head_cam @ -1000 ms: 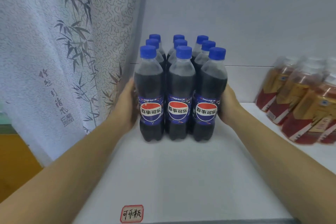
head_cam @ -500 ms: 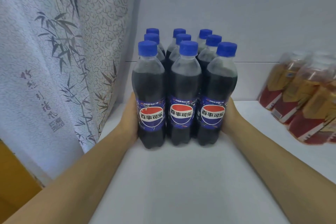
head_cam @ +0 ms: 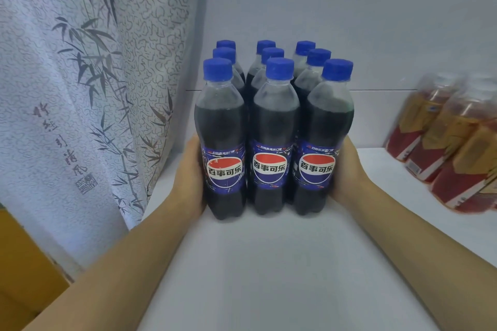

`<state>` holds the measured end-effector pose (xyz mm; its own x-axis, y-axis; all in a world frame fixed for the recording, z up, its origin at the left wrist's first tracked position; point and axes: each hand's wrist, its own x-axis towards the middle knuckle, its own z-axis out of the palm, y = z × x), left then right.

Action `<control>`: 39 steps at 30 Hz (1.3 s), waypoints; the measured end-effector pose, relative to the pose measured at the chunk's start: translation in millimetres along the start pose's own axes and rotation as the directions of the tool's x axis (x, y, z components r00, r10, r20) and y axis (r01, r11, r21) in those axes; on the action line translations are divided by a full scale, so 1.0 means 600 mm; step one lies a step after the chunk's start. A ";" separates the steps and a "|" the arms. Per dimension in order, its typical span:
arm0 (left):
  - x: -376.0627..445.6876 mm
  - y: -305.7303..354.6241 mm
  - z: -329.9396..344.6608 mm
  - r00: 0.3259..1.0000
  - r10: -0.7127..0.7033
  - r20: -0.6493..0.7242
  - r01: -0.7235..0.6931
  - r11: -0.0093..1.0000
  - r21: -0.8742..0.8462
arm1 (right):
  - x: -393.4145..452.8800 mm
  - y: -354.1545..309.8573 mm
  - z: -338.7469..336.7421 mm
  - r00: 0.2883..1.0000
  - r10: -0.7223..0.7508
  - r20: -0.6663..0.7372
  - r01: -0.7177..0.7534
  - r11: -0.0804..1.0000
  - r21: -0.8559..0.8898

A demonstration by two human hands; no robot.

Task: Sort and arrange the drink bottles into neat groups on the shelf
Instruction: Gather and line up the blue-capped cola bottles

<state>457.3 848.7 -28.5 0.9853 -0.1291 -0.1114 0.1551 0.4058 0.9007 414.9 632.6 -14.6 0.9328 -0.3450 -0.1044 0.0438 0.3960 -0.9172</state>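
Nine cola bottles [head_cam: 273, 126] stand upright on the white shelf [head_cam: 269, 263] in a tight three-by-three block, all with blue caps [head_cam: 279, 68] and dark drink inside. Each front label is blue with a red, white and blue Pepsi globe and the Chinese writing 百事可乐 across the white band; a thin line of smaller Chinese text above it is too blurred to read.

The left hand [head_cam: 188, 183] lies against the left side of the block and the right hand [head_cam: 347, 172] against the right side, so the group sits pressed between them. The fingers run behind the bottles out of sight, so whether either grip is clenched round a bottle or flat against it cannot be told.

At the right, apart from the cola, amber tea bottles [head_cam: 451, 150] with red and gold labels stand in a cluster; their print is blurred. At the left hangs a pale curtain [head_cam: 88, 88] printed with grey bamboo, a column of brush calligraphy and a square seal.
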 end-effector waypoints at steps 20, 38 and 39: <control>-0.005 -0.007 0.011 0.998 -0.019 -0.060 0.018 1.000 -0.023 | 0.020 0.013 -0.020 0.999 0.034 -0.012 -0.035 0.998 -0.059; -0.034 -0.001 -0.035 0.982 0.162 0.099 -0.179 0.964 0.195 | -0.014 -0.019 -0.047 0.971 -0.194 0.137 0.222 0.944 -0.243; -0.043 -0.006 -0.040 0.976 0.181 0.123 -0.203 0.958 0.201 | -0.025 -0.014 -0.052 0.964 -0.186 0.189 0.235 0.929 -0.284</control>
<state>433.2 872.4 -39.2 0.9809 -0.1634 0.1058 -0.0658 0.2336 0.9701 389.1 607.8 -17.4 0.9588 -0.2456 0.1427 0.1583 0.0449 -0.9864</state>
